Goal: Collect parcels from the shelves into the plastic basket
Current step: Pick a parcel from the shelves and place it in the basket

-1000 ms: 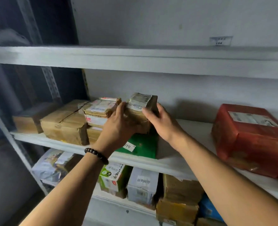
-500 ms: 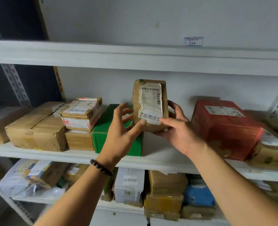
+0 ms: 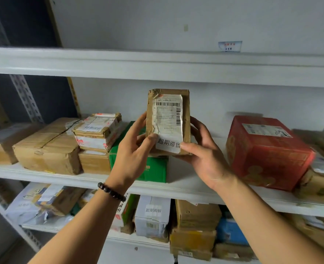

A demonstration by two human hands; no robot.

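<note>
Parcel (image 3: 168,121) in hand: you hold it upright above the front edge of the middle shelf (image 3: 185,185), over the green box (image 3: 155,168), with its label facing you. Your left hand (image 3: 132,155) pinches its lower left edge, and your right hand (image 3: 205,155) grips the lower right corner, thumb in front. This looks like a label check before the drop. The basket is out of view, so next you must turn from the shelf, find it and lower the parcel in.

Both hands holding small brown parcel (image 3: 168,121) upright, label facing camera: left hand (image 3: 132,155) pinching lower left edge, right hand (image 3: 205,155) cupping right side; green box (image 3: 153,168) sitting behind on middle shelf (image 3: 185,187).
</note>
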